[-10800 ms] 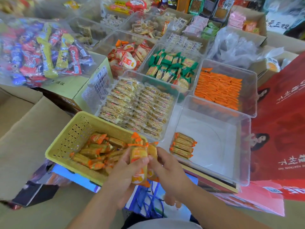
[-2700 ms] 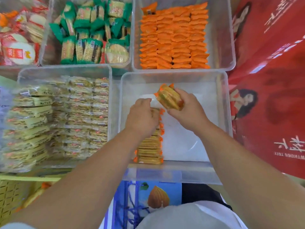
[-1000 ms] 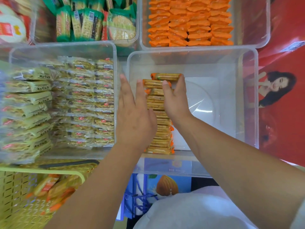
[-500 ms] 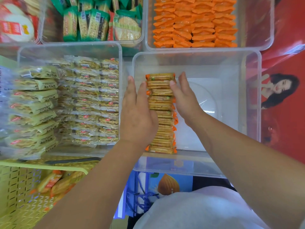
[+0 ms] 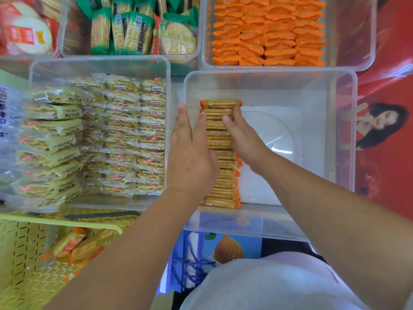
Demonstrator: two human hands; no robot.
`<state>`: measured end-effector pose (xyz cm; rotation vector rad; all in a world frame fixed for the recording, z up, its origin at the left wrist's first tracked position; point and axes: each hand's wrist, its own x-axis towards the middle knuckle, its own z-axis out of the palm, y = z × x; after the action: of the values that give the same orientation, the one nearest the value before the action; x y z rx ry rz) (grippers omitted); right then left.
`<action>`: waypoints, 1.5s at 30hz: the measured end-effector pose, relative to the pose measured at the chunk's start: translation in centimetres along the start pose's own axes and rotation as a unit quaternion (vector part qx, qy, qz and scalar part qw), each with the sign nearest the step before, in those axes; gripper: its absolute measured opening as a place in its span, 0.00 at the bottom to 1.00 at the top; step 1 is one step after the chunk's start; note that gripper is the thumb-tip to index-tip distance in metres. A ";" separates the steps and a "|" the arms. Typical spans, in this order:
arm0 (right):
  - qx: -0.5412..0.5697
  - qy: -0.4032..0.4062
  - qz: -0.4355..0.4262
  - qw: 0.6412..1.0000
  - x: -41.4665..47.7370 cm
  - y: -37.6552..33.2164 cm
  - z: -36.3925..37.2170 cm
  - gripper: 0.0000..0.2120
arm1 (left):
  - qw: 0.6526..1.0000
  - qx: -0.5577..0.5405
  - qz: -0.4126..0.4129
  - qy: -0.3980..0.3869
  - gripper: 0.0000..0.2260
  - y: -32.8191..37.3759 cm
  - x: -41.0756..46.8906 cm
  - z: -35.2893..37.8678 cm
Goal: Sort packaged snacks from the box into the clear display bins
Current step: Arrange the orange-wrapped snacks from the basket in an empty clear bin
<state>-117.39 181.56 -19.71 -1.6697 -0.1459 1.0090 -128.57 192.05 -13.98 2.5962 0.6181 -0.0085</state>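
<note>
A row of orange-ended cracker packets [image 5: 220, 151] stands on edge along the left side of a clear bin [image 5: 270, 73]. My left hand [image 5: 192, 151] lies flat against the row's left side, fingers straight. My right hand [image 5: 242, 136] presses the row's right side with straight fingers, fingertips near the far packets. More of the same packets [image 5: 76, 245] lie in the yellow basket [image 5: 24, 260] at lower left.
A clear bin of pale yellow-green packets [image 5: 100, 135] sits to the left. Behind are bins of green packets [image 5: 134, 30] and orange packets [image 5: 270, 30]. A red printed box [image 5: 384, 130] stands on the right. The right half of the near bin is bare.
Over the last second the far packets, loose and askew, were pushed into line with the row. Both hands slid a little forward along its sides.
</note>
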 end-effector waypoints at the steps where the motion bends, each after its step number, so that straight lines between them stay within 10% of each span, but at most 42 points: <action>1: -0.003 -0.006 0.004 1.000 0.0 0.0 -0.7 0.34 | 1.000 0.001 0.001 0.000 0.29 0.0 0.0 0.0; 6: 0.001 0.173 -0.020 0.985 0.1 -0.1 -2.1 0.21 | 1.000 0.009 -0.005 0.000 0.29 0.0 0.0 0.0; 15: -0.061 0.033 0.016 0.997 -0.1 -1.1 -1.3 0.29 | 0.999 0.037 -0.001 -0.020 0.30 0.3 0.0 -0.1; 25: 0.063 0.075 0.209 0.973 -8.1 1.5 0.6 0.40 | 0.994 -0.071 -0.076 -0.022 0.34 1.1 -5.5 -2.1; 36: 0.221 -0.052 0.200 0.953 -8.6 -0.2 4.0 0.28 | 0.990 -0.058 -0.094 -0.093 0.35 0.7 -13.4 -1.6; 41: -0.221 -0.069 0.065 0.971 -8.2 1.8 1.3 0.37 | 0.992 -0.010 -0.078 -0.101 0.32 0.4 -13.6 -1.7; 45: -0.642 -0.050 -0.161 0.748 -7.2 3.9 -0.2 0.47 | 0.984 0.089 -0.093 -0.126 0.32 0.8 -14.7 -0.9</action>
<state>-123.27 175.86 -19.15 -2.6434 -1.4268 0.6963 -141.55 185.56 -11.12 2.6363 0.7938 -0.4648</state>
